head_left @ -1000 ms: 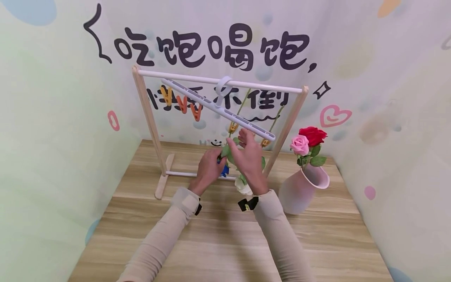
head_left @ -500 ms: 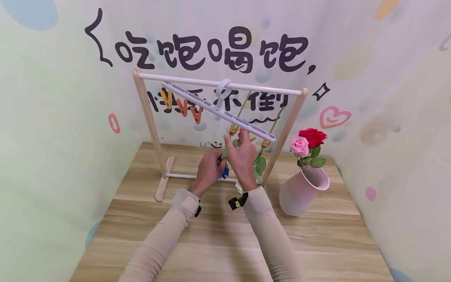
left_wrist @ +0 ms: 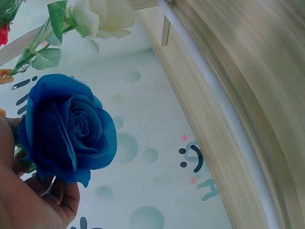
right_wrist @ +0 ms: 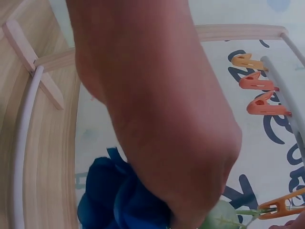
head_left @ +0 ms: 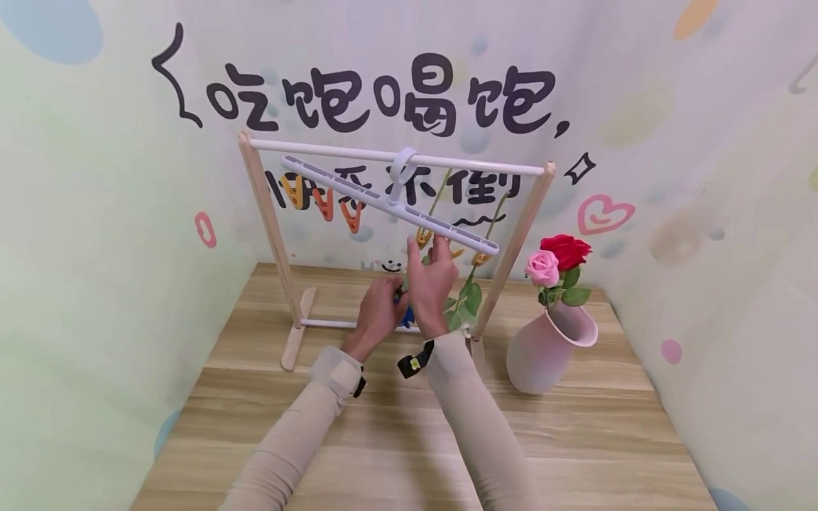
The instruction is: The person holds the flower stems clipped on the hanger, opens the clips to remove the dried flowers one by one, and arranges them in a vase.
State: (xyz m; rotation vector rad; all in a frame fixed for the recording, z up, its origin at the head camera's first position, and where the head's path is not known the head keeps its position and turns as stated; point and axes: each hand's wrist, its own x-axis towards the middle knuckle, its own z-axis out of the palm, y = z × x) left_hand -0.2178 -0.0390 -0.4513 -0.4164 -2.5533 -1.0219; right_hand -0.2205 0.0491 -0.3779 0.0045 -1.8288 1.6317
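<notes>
Upside down from a grey-blue hanger point(head_left: 358, 191) hang a blue rose point(left_wrist: 71, 129) and a white rose point(left_wrist: 100, 16), their stems in yellow-orange clothespins. My left hand point(head_left: 380, 312) grips the blue rose's stem just by the bloom; in the left wrist view its fingers curl behind the petals. Raised under the hanger, my right hand point(head_left: 432, 284) has thumb and fingers on either side of the clothespin point(head_left: 423, 237) on that stem, seemingly pinching it. The right wrist view shows this clothespin point(right_wrist: 281, 206) with a fingertip beside it; the hand covers much of the rest.
The hanger hooks over a wooden rack's white top bar point(head_left: 479, 165). Orange and yellow clothespins point(head_left: 322, 204) hang on its left half. A pale pink vase point(head_left: 543, 358) with a red rose point(head_left: 565, 250) and a pink rose point(head_left: 543, 267) stands right on the wooden table point(head_left: 358, 440).
My right hand has moved slightly left, its spread fingers closing around the clothespin. My left hand has stayed at the blue rose. The white rose and its leaves show more beside my right hand.
</notes>
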